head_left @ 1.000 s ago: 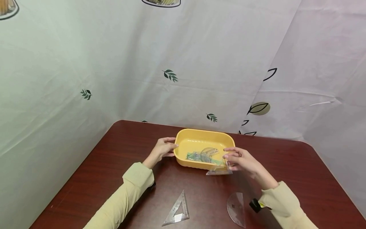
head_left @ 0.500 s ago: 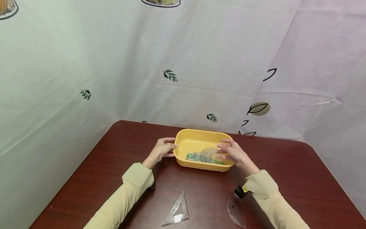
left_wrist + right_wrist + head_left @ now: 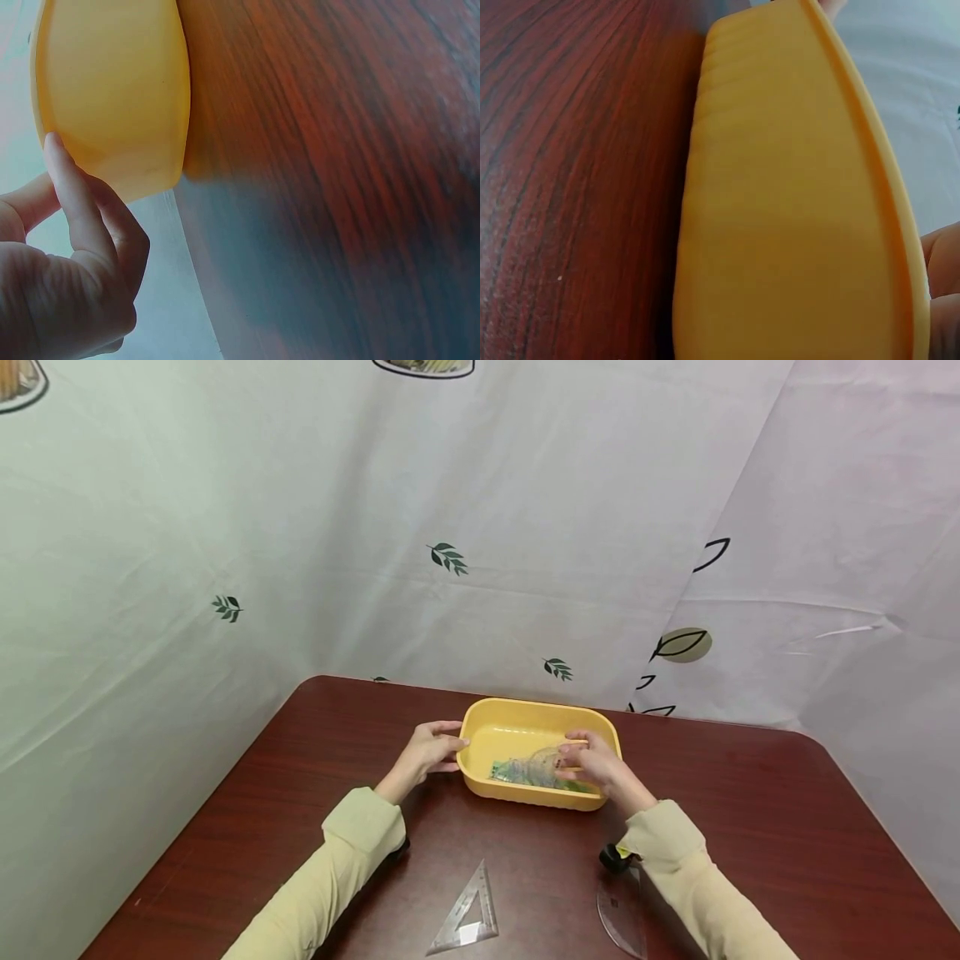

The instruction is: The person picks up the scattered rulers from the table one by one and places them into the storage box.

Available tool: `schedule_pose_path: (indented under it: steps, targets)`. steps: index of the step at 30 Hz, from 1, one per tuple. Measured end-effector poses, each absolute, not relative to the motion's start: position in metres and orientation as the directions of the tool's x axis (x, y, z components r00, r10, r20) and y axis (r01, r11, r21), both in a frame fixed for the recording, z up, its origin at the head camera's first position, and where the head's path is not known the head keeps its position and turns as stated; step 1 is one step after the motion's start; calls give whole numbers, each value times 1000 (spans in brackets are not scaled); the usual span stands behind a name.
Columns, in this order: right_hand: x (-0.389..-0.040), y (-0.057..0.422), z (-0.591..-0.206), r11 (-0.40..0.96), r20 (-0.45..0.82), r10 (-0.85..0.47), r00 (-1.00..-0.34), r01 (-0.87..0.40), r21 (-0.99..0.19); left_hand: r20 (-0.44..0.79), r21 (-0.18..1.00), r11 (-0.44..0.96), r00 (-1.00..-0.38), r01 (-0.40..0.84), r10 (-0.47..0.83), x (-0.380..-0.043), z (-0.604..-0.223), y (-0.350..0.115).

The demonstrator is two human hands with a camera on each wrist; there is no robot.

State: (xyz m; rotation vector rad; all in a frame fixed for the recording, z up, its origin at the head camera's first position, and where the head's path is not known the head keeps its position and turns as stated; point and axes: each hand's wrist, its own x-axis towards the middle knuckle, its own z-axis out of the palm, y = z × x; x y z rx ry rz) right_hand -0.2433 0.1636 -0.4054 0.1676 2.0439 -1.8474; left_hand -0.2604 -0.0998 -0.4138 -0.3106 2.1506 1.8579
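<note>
In the head view my left hand [image 3: 429,750] grips the left end of a yellow plastic basin [image 3: 487,727], thumb at the rim. The left wrist view shows the same hand [image 3: 82,255] pinching the basin's rim [image 3: 112,90]. My right hand [image 3: 596,762] reaches over the basin's right end, its fingers bent down inside, over a clear protractor [image 3: 546,760] and green-printed clear pieces [image 3: 513,771]. Whether it still pinches a clear plastic piece is hard to see. In the right wrist view, the basin wall [image 3: 787,187] hides most of that hand.
A clear set square [image 3: 468,914] lies on the dark red table [image 3: 360,718] near the front. Right of it, a clear semicircular protractor [image 3: 618,918] lies partly under my right sleeve [image 3: 667,839]. A patterned white cloth [image 3: 375,568] hangs behind the table.
My right hand has moved left and inward, from the basin's front right corner to inside it. The clear plastic piece it held outside no longer shows there. My left hand has stayed put.
</note>
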Motion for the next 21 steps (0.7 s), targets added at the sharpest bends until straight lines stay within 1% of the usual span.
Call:
schedule_pose_path:
  steps: [5,11,21]
  targets:
    - [-243,163,-407,165,-359,-166,-918,333,-928,-350,926,158,-936,-343,23,-260,-413,-100]
    - [-243,162,-406,279,-380,-170,-909,325,-904,-353,924,164,-935,-344,24,-260,-414,-101]
    - [-237,160,-401,407,-343,-179,-922,248,-879,-346,929,152,-938,-338,29,-260,-413,-99]
